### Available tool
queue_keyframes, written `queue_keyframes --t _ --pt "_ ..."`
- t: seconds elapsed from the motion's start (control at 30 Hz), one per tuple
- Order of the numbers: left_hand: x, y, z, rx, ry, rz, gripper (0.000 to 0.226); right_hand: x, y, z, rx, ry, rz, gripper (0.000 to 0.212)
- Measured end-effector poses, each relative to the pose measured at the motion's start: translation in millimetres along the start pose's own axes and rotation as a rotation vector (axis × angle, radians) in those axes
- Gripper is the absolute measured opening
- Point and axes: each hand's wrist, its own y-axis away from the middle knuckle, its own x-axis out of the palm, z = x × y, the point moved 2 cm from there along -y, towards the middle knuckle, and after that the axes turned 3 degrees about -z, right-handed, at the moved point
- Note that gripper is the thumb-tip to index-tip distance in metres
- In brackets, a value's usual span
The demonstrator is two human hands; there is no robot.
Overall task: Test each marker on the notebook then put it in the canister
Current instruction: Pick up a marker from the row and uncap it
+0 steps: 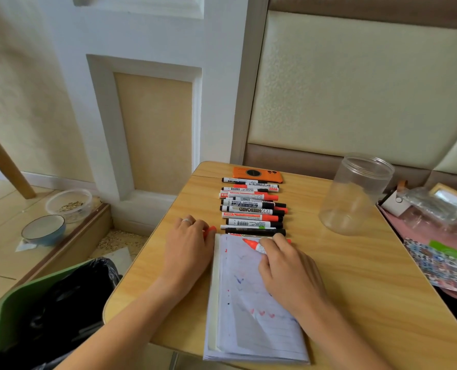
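An open notebook (pixel 251 311) with red and blue scribbles lies on the wooden table (pixel 355 276). My right hand (pixel 288 273) grips an uncapped red marker (pixel 252 244), its tip over the top of the page. My left hand (pixel 187 247) rests beside the notebook's left edge, closed around the marker's red cap (pixel 211 231). Several markers (pixel 251 206) lie in a row beyond the notebook. A clear, empty plastic canister (pixel 355 193) stands at the table's right.
An orange phone (pixel 258 173) lies behind the marker row. A green bin with a black bag (pixel 48 311) stands left of the table. Bowls (pixel 44 229) sit on a low ledge at left. Bags and clutter (pixel 441 236) crowd the table's right edge.
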Motion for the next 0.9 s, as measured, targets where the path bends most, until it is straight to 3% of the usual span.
queue_keyframes --t 0.1,0.2,0.33,0.5,0.67,0.8,0.9 --pt "-2.5 3.2 0.7 0.004 0.078 0.042 0.036 0.1 2.3 1.8 -0.032 0.018 -0.023 0.025" --pt "-9.3 9.7 2.4 -0.02 0.193 0.135 0.059 3.4 6.5 5.5 -0.04 0.011 -0.047 0.028" --pt "-22.6 31.0 1.4 0.155 0.199 0.261 0.077 5.8 10.0 10.9 -0.004 -0.004 -0.064 0.031" --pt "-37.5 57.2 -2.1 0.272 0.123 0.241 0.082 -7.8 8.4 9.6 0.081 -0.138 -0.097 0.045" --pt "-38.2 73.8 -8.4 0.264 0.253 0.297 0.053 -26.3 1.8 -1.8 0.277 -0.704 -0.104 0.02" --pt "-36.1 80.7 -20.0 0.246 0.278 0.295 0.049 -27.9 -8.5 -2.6 0.764 -1.587 0.08 0.039" --pt "-32.4 88.3 -34.3 0.292 0.209 0.266 0.041 -20.8 -9.6 0.3 0.775 -1.616 0.123 0.037"
